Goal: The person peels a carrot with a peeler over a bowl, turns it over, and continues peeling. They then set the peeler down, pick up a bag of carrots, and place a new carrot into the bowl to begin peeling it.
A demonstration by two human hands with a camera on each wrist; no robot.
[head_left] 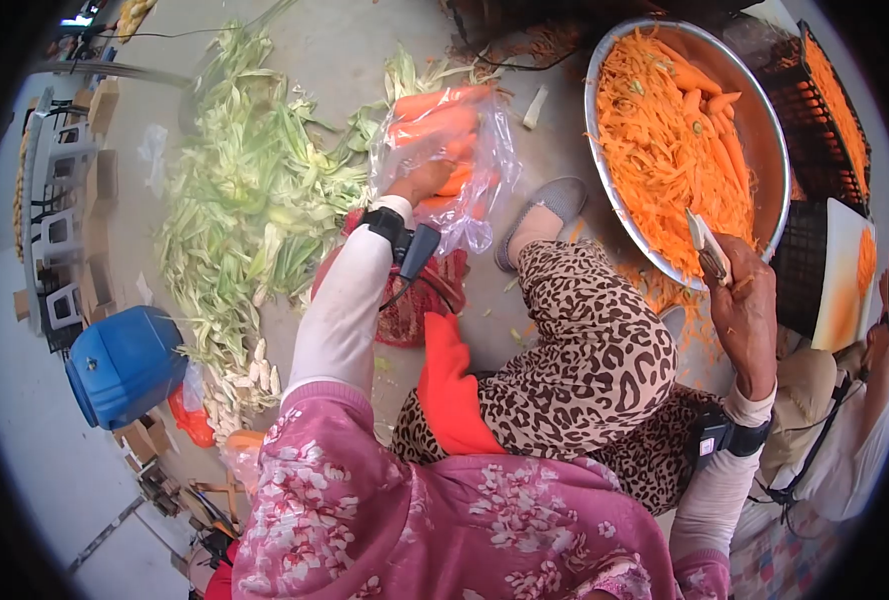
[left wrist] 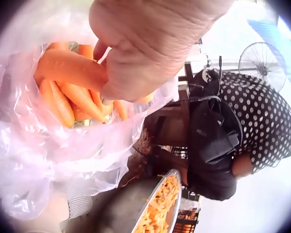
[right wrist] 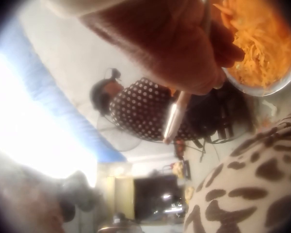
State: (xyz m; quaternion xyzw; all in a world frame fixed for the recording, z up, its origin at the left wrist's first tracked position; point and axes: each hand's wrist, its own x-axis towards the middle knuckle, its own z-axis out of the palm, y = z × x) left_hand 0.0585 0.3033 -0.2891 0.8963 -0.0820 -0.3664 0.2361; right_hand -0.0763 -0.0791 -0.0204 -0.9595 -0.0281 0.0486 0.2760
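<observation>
In the head view my left hand reaches into a clear plastic bag of whole carrots. The left wrist view shows that hand with thumb and fingers gripping the end of a thick carrot, above several others in the bag. My right hand holds a peeler beside the near rim of a big metal basin. Carrot shavings fill the basin, with whole carrots on top. The peeler's handle sticks out below the right hand in the right wrist view.
A heap of corn husks covers the floor on the left, near a blue container. Black crates stand right of the basin. A red mesh sack lies below the bag. Another person in polka dots is close by.
</observation>
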